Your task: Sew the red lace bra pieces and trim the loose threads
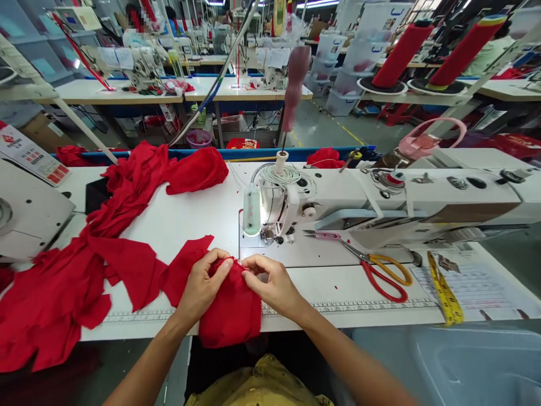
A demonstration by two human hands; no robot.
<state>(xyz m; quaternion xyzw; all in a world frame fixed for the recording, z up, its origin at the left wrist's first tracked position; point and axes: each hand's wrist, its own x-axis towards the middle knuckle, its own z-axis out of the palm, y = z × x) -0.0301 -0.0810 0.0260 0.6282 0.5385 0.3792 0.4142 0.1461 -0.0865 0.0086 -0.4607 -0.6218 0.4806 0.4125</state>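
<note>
Both hands pinch the top edge of a piece of red fabric (231, 318) that hangs over the table's front edge. My left hand (208, 280) grips the edge between thumb and fingers. Close beside it, my right hand (270, 281) pinches the same edge a little to the right. Just behind the hands stands the sewing machine's needle area (270, 234), under a clear guard (252, 208). More red cloth pieces (131, 270) spread across the table to the left, one reaching up to my left hand.
Scissors (382, 270) with red and orange handles and small pink snips (323, 234) lie to the right. A yellow tape measure (443, 290) rests on a paper sheet (486, 287). A blue plastic bin (465, 344) stands front right. A folded red bundle (198, 171) lies at the back.
</note>
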